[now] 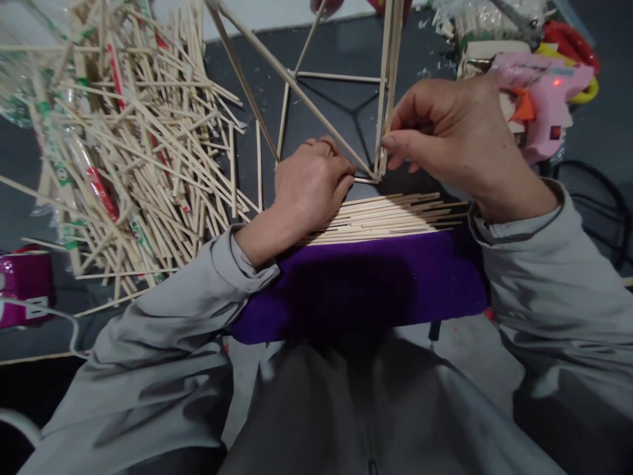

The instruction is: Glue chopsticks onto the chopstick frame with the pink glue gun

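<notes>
A frame of pale wooden sticks (326, 117), joined at its corners, stands on the dark table in front of me. My left hand (312, 183) is closed on the near bottom edge of this frame, its fingers curled and partly hidden. At the near right corner, the thumb and fingers of my right hand (455, 135) pinch an upright wooden stick (390, 86) low down. Several thin sticks run close together there. Just below both hands, a layer of loose sticks (380, 218) lies along a purple cloth (435, 277).
On the left spreads a large heap of sticks (163, 145), some in plastic wrappers. A pink glue gun (542, 99) with a lit red light lies at the right, near red-and-yellow handles (573, 49) and a black cable (610, 198). A magenta box (27, 287) sits far left.
</notes>
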`<state>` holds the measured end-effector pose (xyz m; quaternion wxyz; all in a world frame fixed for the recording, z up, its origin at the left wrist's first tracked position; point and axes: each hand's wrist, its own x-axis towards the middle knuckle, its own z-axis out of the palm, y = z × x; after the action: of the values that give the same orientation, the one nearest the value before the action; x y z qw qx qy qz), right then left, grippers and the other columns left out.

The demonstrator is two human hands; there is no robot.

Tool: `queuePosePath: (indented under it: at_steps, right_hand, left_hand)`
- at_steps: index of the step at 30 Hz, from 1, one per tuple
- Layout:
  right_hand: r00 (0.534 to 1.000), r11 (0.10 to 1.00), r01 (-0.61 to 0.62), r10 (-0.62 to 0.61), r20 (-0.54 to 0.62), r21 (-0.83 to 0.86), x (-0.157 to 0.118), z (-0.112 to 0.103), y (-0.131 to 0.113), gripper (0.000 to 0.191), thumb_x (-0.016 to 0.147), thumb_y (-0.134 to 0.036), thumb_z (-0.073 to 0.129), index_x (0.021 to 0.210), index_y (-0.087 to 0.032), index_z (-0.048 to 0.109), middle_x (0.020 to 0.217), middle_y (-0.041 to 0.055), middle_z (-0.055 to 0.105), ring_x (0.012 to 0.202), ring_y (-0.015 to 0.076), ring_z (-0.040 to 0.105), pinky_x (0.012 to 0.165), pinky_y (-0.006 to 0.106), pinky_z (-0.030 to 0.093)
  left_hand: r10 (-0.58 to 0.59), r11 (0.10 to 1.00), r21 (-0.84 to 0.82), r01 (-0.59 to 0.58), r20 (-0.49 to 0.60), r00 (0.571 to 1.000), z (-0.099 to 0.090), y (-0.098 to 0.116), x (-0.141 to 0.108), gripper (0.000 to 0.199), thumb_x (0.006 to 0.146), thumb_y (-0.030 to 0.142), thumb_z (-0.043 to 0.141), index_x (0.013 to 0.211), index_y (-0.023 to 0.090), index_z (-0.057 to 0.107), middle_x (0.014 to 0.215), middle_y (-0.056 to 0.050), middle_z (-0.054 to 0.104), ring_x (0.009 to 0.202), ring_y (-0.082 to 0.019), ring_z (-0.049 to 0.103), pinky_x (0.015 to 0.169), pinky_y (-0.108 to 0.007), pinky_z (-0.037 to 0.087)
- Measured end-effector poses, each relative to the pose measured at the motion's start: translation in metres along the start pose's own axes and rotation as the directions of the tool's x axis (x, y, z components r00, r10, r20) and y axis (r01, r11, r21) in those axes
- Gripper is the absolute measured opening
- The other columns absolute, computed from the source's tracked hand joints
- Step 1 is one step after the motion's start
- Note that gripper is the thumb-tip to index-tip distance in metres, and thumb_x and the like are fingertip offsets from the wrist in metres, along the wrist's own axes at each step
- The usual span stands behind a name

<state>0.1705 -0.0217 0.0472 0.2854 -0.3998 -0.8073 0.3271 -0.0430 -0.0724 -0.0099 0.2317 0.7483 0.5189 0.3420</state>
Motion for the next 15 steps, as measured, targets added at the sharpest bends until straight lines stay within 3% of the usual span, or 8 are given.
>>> queuePosePath:
  at_steps: [4,8,15]
  right_hand:
    - [0.999,1.0,0.031,-0.031,0.011,0.001,0.001,0.004,0.004,0.01,0.084,-0.02,0.071,0.075,-0.022,0.067,0.067,-0.0027,0.067,0.064,0.0123,0.062,0.06,0.026,0.045]
    - [0.997,0.996,0.082,-0.082,0.004,-0.033,0.002,0.007,0.009,0.013,0.084,-0.02,0.072,0.074,-0.023,0.064,0.066,-0.0046,0.066,0.061,0.0118,0.063,0.057,0.025,0.046]
    - [0.993,0.988,0.116,-0.116,0.006,-0.1,0.003,0.007,0.01,0.013,0.083,-0.016,0.071,0.072,-0.021,0.065,0.067,-0.0026,0.067,0.061,0.012,0.063,0.053,0.024,0.043]
  left_hand:
    - [0.008,0.988,0.153,-0.015,0.043,0.999,-0.003,0.004,0.0,0.015,0.091,0.035,0.063,0.085,0.028,0.075,0.099,-0.01,0.07,0.121,-0.036,0.054,0.09,-0.048,0.05]
    - [-0.04,0.926,0.377,-0.01,0.123,0.992,-0.006,0.01,0.001,0.026,0.096,0.042,0.056,0.1,0.027,0.076,0.104,-0.01,0.069,0.116,-0.036,0.053,0.091,-0.054,0.046]
    - [-0.003,0.941,0.337,-0.037,0.115,0.993,-0.003,0.002,0.002,0.03,0.096,0.05,0.055,0.1,0.029,0.076,0.098,-0.008,0.071,0.112,-0.034,0.054,0.091,-0.052,0.048]
